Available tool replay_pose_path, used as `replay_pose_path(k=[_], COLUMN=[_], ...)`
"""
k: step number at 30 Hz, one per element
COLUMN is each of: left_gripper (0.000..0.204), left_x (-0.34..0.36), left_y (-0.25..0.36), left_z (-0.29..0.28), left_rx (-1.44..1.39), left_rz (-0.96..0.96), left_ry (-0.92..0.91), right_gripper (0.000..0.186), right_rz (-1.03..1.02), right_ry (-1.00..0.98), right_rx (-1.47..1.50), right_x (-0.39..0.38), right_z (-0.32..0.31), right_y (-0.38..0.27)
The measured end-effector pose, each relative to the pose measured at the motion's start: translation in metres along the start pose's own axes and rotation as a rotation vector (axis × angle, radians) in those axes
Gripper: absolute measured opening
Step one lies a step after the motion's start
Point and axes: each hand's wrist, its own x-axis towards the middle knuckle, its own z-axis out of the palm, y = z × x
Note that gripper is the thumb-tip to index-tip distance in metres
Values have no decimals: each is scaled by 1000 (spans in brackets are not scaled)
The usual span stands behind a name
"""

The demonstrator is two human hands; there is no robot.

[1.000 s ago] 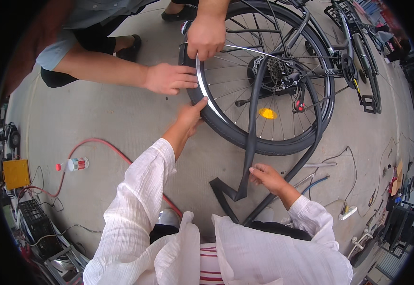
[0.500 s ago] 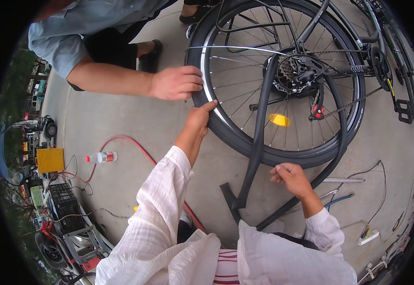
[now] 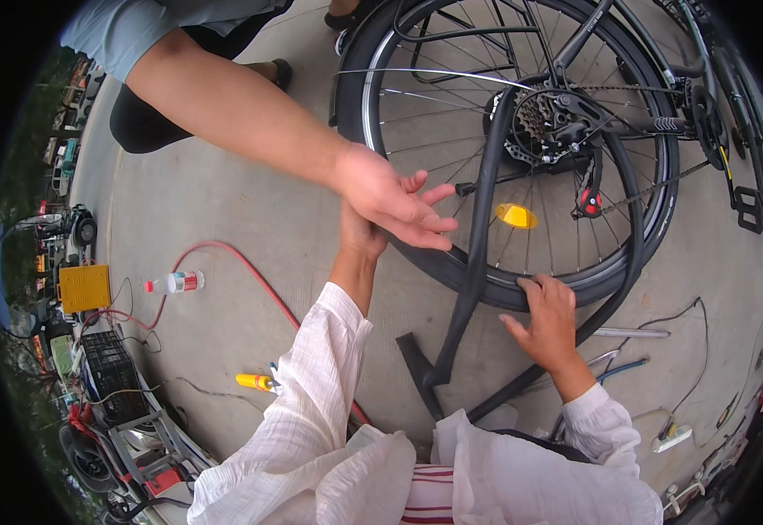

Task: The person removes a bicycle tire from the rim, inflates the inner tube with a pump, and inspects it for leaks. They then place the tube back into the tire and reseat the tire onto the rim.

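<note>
A bicycle rear wheel lies in front of me, its black tyre point(image 3: 357, 96) running round the rim. A slack black inner tube point(image 3: 482, 201) hangs across the spokes, trailing towards my lap. My left hand point(image 3: 359, 233) is at the tyre's lower left; a co-worker's open hand point(image 3: 394, 206) reaches over it and hides its fingers. At the lower edge of the wheel, my right hand point(image 3: 549, 324) rests its fingertips on the tyre, thumb spread apart, holding nothing. A yellow reflector point(image 3: 516, 216) sits among the spokes beside the sprockets point(image 3: 534, 118).
A red hose point(image 3: 259, 271) curves over the concrete past a plastic bottle point(image 3: 176, 282). Left stand a yellow box point(image 3: 84, 289) and a black crate point(image 3: 114, 360). A yellow-handled tool point(image 3: 254, 381) lies by my left sleeve. Metal bars point(image 3: 630, 332) and a white power strip point(image 3: 672, 437) lie right.
The co-worker's hand has moved right and opened over my left hand. My right hand has risen slightly, and its fingers now touch the tyre. The yellow-handled tool has come into fuller view.
</note>
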Motion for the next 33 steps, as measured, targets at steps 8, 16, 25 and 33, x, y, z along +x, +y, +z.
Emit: replay_pose_path(k=[8,16,25,33], left_gripper=[80,74,82,90], left_x=[-7,-32,-44,-5], left_y=[-38,-79,-74,-56], left_z=[11,4,12,-15], left_rx=[-197,-213,-419,-343], left_rz=[66,118,66,21], left_ry=[148,175,123,-111], right_gripper=[50,49,54,59], right_rz=[-52,-54,-30,-32], right_ry=[24,30,-45,-86], right_rx=[-62,-54,-53,-75], right_x=[-5,1,8,7], right_z=[7,9,12,15], right_y=[9,4,-9,-9])
